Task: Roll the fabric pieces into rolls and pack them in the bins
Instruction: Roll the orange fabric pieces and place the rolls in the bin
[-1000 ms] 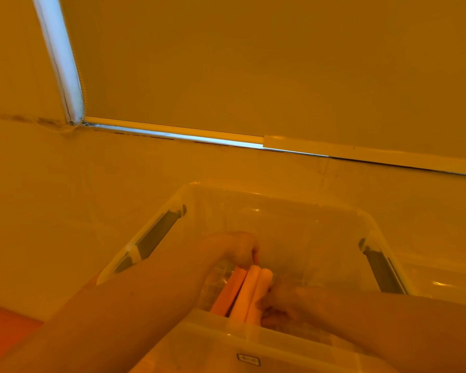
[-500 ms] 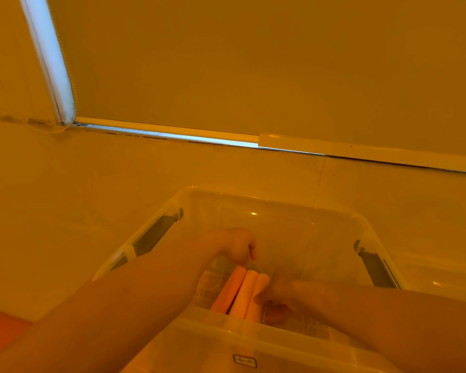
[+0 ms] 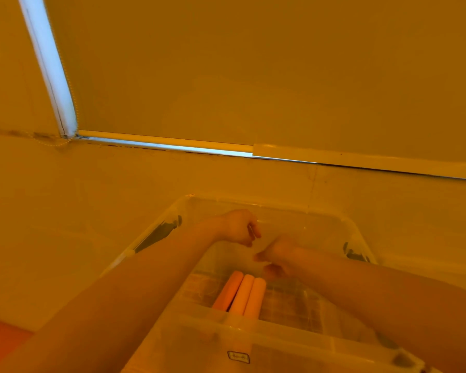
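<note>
This looks like a room in a home, though the strong orange light hides much. A plain pull-down window blind (image 3: 253, 71) fills the upper part of the view, with daylight showing as thin bright strips along its left edge and under its bottom bar (image 3: 361, 158), above a bare painted wall (image 3: 119, 184). A clear plastic storage bin (image 3: 280, 337) of the household sort stands close beneath it.

1 head view only: looks forward and down, close over clear bin (image 3: 267, 208), wall (image 3: 253, 76) far behind, forearms entering from near edge.
</note>
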A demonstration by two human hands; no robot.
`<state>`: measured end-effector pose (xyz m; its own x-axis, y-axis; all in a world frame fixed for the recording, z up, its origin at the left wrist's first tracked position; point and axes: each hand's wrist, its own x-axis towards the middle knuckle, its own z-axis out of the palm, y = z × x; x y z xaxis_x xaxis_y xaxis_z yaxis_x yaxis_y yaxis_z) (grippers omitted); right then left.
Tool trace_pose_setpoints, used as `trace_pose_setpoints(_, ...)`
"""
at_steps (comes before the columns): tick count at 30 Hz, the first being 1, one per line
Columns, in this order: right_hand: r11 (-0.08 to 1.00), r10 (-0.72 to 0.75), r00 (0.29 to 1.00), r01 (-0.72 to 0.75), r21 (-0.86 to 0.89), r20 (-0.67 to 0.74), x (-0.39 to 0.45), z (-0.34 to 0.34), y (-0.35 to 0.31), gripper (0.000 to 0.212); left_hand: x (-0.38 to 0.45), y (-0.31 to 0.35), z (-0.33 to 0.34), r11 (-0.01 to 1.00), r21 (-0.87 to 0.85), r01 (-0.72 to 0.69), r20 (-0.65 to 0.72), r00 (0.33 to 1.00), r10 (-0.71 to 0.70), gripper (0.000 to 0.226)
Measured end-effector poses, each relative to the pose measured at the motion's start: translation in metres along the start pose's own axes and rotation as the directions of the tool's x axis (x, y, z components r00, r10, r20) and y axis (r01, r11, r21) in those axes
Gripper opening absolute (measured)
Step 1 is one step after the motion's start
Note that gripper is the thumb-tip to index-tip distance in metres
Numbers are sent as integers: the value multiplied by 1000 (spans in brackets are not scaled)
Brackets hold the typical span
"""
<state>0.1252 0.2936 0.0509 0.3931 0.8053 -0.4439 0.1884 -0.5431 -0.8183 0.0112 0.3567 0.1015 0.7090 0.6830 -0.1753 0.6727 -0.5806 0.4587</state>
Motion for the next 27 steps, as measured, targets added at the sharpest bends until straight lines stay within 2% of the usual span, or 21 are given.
trace_pose_setpoints(2, 997, -74, 997, 74, 2, 4, -13, -11, -11, 32, -7, 3, -10, 995, -103, 13, -74, 997, -21, 37)
trace_pose_setpoints(4, 988, -154, 988, 154, 22, -1, -26, -27, -23, 34, -16, 8, -24, 984, -180, 15, -136, 990, -40, 36)
trace_pose_setpoints(9, 919, -373, 923, 353, -174, -98, -69, -55, -48, 47, -52, 23, -50, 959, -282, 2, -287, 954, -86, 33)
trace_pose_setpoints(15, 828, -560, 816, 556, -69, -144, -141, -89, -38, 46, -112, 52, -53, 917, -394, -72, -424, 899, -112, 34)
trace_pose_setpoints(19, 775, -619, 768, 631, 35, -163, -196, -105, -9, 42, -166, 77, -41, 883, -440, -165, -513, 853, -96, 33)
trace_pose_setpoints(24, 687, -694, 679, 724, 58, -239, -259, -115, 33, 39, -231, 112, -11, 870, -428, -245, -614, 785, -81, 29)
trace_pose_setpoints(27, 665, -704, 668, 739, 108, -241, -287, -113, 62, 33, -257, 129, 22, 852, -431, -297, -667, 740, -80, 30)
